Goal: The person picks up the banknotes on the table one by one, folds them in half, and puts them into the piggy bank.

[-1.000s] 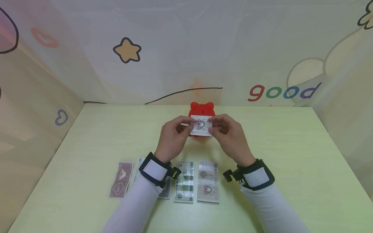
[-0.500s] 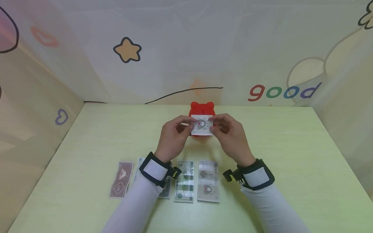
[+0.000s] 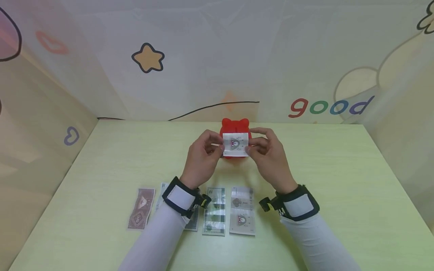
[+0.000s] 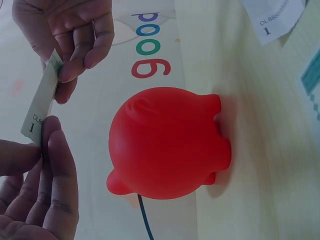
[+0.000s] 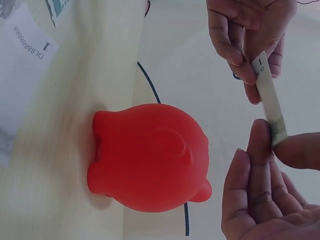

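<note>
A folded play banknote (image 3: 235, 144) with a small cartoon figure is held up between both hands. My left hand (image 3: 200, 162) pinches its left end between thumb and fingers. Its right end is pinched by my right hand (image 3: 272, 162), with the index finger raised off the paper. Behind and below it stands a red piggy bank (image 3: 235, 125), with a slot faintly showing on top. Both wrist views show the note (image 4: 41, 100) above the piggy bank (image 5: 150, 157), apart from it, folded into a narrow strip.
Several notes lie in a row nearer the front of the pale table (image 3: 339, 180): a purple one (image 3: 141, 209), a bluish one (image 3: 192, 222) partly under the left forearm, a green one (image 3: 214, 211) and a grey one (image 3: 242, 210). A printed cloth backdrop (image 3: 217, 56) stands behind.
The right index finger has lifted from the note and straightened toward the piggy bank's side. The note has shifted very slightly up and right. The left fingers have adjusted their grip a little.
</note>
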Demonstrator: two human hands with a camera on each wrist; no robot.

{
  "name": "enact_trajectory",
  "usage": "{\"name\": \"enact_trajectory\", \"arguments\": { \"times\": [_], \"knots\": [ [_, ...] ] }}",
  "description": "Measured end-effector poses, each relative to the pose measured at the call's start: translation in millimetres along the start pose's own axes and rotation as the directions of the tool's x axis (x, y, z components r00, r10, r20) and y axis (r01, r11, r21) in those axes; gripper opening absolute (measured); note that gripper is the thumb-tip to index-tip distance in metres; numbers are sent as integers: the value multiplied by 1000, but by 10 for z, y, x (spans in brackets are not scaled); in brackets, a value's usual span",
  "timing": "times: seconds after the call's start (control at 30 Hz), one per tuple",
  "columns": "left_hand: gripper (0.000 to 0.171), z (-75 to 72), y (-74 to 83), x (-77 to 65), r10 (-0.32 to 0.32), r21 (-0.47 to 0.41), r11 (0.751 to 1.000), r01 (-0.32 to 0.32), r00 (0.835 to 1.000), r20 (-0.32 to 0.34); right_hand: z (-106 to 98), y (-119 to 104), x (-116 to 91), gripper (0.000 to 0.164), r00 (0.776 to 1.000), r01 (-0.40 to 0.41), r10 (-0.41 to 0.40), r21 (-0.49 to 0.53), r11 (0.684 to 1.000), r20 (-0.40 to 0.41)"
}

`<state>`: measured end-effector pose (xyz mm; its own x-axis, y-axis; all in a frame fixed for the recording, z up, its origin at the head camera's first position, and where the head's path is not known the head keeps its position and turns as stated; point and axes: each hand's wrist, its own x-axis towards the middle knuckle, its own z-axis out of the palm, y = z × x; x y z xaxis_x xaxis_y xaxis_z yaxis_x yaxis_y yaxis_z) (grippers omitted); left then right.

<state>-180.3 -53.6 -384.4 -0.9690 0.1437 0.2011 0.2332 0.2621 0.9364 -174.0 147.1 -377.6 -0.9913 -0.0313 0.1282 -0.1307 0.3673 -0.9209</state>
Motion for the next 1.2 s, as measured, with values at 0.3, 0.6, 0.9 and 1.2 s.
{"name": "enact_trajectory", "arguments": {
  "times": [0.3, 0.6, 0.9, 1.2],
  "knots": [
    [28, -3, -10, 17, -23, -33, 999, 22, 1000, -18, 1, -9, 0, 32, 999, -41, 40, 23, 999, 17],
    [16, -1, -16, 17, -20, -30, 999, 19, 999, -26, -3, -9, -8, 26, 1000, -20, 20, 39, 999, 11],
    [12, -5, -20, 12, 13, -21, 1000, -14, 1000, -26, -9, 26, 10, 19, 1000, -5, 6, 47, 999, -20],
    [18, -11, -22, 6, -12, -30, 999, 11, 1000, -12, -11, 10, 4, 29, 994, -108, 109, 72, 992, -14]
  ]
}}
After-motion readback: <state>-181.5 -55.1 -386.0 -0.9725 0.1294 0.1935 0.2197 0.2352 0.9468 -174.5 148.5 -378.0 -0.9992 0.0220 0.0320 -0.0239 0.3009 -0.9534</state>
